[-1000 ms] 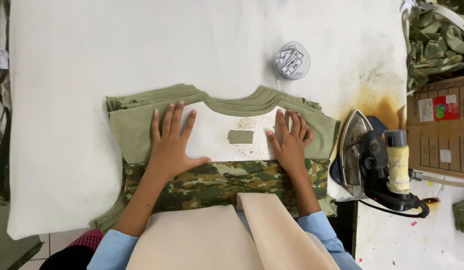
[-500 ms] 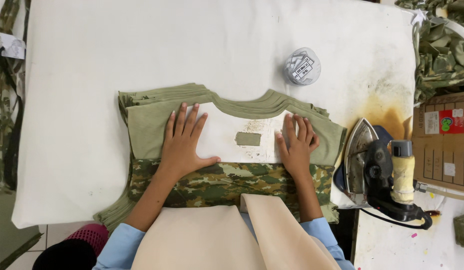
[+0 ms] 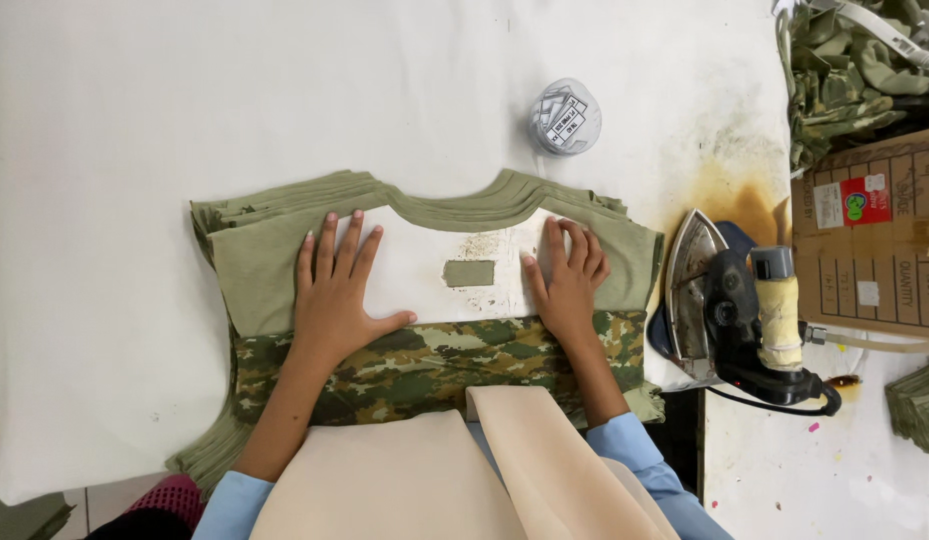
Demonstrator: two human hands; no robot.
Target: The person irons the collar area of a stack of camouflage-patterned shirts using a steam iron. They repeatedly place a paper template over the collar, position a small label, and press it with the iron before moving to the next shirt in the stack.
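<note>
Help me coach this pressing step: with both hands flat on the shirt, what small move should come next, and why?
Probably reach the right hand to the iron. Both palms, left hand too, already flatten the olive shirt around the small label patch, and the iron stands just beside it.

Bright, even overhead light, soft faint shadows, sharp focus, slight edge distortion
</note>
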